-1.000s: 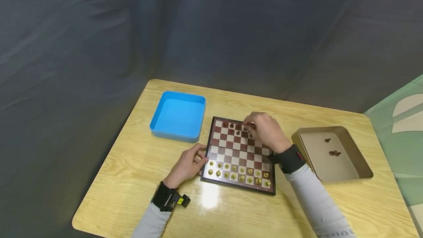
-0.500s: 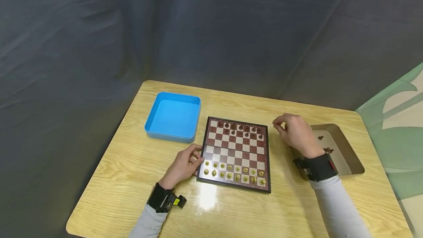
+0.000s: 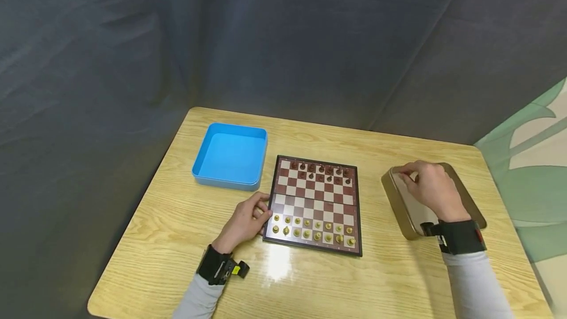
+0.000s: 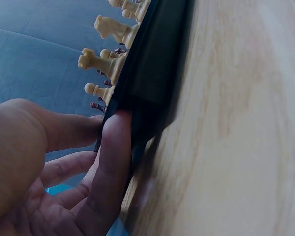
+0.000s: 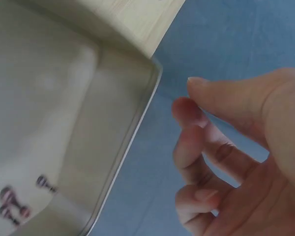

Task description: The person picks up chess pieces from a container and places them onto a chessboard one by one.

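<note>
The left hand (image 3: 245, 218) holds the left edge of a chessboard (image 3: 283, 191), thumb at the upper edge and a finger against the side in the left wrist view. Two rows of cream chess pieces (image 3: 306, 234) stand on the near side. Dark red pieces (image 3: 330, 170) fill most of two rows at the far side. Over the beige box (image 3: 396, 206), the right hand (image 3: 436, 188) has loosely bent fingers, thumb close to the index fingertip, nothing between them. Several dark pieces (image 5: 12, 202) lie in that box in the right wrist view; the hand hides them from the head camera.
A blue box (image 3: 230, 159) with low walls sits behind the board on the left. All of this stands on a light wooden table (image 3: 177, 255). Dark cloth (image 3: 283, 53) hangs behind it, and a green patterned surface (image 3: 531, 186) shows at the right.
The right hand has left the far rows of the board and travelled right to the beige box. One more dark pawn stands at their right end. The left hand stays at the board.
</note>
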### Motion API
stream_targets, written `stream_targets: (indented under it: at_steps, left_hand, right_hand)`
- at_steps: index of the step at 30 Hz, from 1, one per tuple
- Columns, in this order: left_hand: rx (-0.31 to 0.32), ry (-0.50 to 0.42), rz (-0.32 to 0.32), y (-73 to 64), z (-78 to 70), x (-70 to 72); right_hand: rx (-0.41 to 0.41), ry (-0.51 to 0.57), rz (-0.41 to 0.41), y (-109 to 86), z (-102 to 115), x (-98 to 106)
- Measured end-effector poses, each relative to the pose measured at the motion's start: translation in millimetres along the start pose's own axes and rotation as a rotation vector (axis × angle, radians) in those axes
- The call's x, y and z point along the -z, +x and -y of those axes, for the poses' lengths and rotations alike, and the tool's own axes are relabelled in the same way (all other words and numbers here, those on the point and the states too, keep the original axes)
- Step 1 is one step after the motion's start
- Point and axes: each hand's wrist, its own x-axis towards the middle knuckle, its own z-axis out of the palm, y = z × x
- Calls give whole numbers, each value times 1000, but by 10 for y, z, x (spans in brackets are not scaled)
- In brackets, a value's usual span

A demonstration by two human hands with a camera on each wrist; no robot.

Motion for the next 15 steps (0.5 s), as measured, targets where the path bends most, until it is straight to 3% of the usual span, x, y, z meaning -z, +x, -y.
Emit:
stream_targets:
  at_steps: [6,15]
  left_hand:
    - [5,2,3,3,-18,16]
    - [21,-21,7,3,-5,9]
  right_hand:
    - [1,-14,13,-154,-182,77]
    - [-102,-21,125,-430,-452,128]
